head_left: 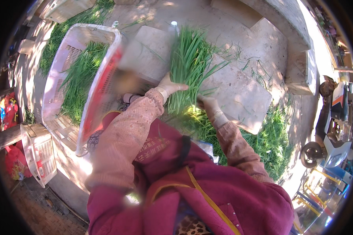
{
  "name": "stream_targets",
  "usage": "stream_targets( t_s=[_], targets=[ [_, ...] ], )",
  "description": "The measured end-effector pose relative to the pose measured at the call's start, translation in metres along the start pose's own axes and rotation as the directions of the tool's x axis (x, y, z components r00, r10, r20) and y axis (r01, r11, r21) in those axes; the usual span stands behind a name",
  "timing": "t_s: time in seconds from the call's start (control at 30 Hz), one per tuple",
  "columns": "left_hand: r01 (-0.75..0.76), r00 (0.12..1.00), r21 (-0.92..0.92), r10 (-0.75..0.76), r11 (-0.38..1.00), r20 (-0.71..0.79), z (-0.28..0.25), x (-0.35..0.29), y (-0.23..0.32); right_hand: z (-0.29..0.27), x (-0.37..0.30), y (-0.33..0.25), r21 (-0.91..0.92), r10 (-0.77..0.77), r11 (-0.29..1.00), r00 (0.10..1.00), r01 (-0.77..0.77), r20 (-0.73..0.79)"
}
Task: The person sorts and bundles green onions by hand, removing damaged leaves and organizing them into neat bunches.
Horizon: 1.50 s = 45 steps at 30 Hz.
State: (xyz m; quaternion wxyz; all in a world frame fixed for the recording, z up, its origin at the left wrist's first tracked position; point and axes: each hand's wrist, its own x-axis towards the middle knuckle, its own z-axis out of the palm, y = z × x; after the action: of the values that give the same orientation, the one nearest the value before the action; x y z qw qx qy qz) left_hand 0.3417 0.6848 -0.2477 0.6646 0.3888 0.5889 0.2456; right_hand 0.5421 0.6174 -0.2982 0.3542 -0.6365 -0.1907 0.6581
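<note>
A thick bunch of long green chives (190,58) stands in front of me, with its leaves fanning away at the far end. My left hand (169,87), in a pale glove, is closed round its left side, thumb lying across the leaves. Close by the near right edge of the bunch is my right hand (211,106), also gloved. Its fingers are curled together, and what they pinch is hidden. More loose chives (276,135) lie in a heap beside and below my right arm.
At my left stands a large white plastic crate (51,84) holding more chives. Pale slabs (239,92) lie beyond my hands, with a clear bottle (174,29) behind the bunch. Concrete blocks (300,72) border the far right, near a scooter (321,121). A smaller crate (41,152) sits far left.
</note>
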Motion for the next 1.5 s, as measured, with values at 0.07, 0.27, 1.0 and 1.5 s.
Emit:
stream_targets(
  t_s=[0.07, 0.27, 1.0, 1.5],
  targets=[
    [0.000, 0.999, 0.045, 0.002, 0.999, -0.052, -0.008, 0.006, -0.003, 0.005, 0.004, 0.001, -0.170, -0.064, 0.984, 0.998, 0.059, -0.022],
    [0.029, 0.992, 0.008, -0.028, 1.000, -0.124, -0.020, -0.005, 0.017, 0.021, -0.005, -0.009, -0.131, -0.159, 0.978, 0.987, 0.161, 0.023],
    [-0.027, 0.886, 0.772, 0.373, 0.635, -0.276, 0.016, -0.041, -0.037, 0.005, -0.071, -0.018, -0.295, -0.425, 0.843, 0.893, 0.451, 0.149],
    [-0.025, 0.892, 0.713, 0.337, 0.701, -0.300, 0.020, -0.037, -0.040, -0.063, -0.217, -0.171, -0.339, -0.948, 0.296, 0.318, 0.893, 0.012]
  ],
)
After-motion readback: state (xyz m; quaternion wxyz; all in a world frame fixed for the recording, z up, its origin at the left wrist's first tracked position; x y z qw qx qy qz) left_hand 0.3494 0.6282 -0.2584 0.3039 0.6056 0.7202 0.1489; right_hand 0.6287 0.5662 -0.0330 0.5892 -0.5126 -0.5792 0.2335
